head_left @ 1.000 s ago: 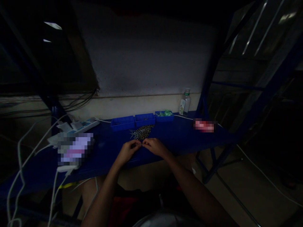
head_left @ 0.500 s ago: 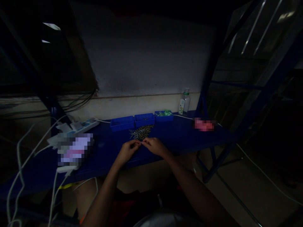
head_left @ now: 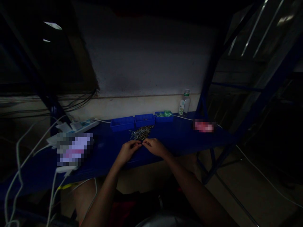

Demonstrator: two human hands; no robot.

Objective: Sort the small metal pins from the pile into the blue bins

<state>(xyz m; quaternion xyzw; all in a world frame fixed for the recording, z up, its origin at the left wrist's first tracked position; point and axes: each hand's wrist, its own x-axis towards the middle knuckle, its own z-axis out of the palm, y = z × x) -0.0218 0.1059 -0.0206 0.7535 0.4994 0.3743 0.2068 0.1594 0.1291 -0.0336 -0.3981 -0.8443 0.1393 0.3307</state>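
Just in front of a heap of small screw-like metal pieces (head_left: 142, 133), my two hands meet fingertip to fingertip above the blue table (head_left: 109, 151). My left hand (head_left: 128, 150) has thumb and fingers pinched together, pointing right. Facing it, my right hand (head_left: 155, 147) is pinched too, its fingertips almost touching the left ones. A tiny piece seems to sit between the fingertips, but it is too small and dark to make out. Thin silvery shanks stick out on the heap's left side; rounder brassy ends show on its right.
Behind the heap stand three blue bins: a left bin (head_left: 123, 127), a middle bin (head_left: 145, 123) and a right bin (head_left: 163, 119) holding green clear plastic. A bottle (head_left: 186, 104) stands by the wall. At left are a power strip (head_left: 88, 126), white cables (head_left: 18, 157) and a pixelated object (head_left: 77, 149).
Both hands stay in nearly the same place and pinch. The light sliver seen between the fingertips earlier shows less now. The camera view has shifted slightly.
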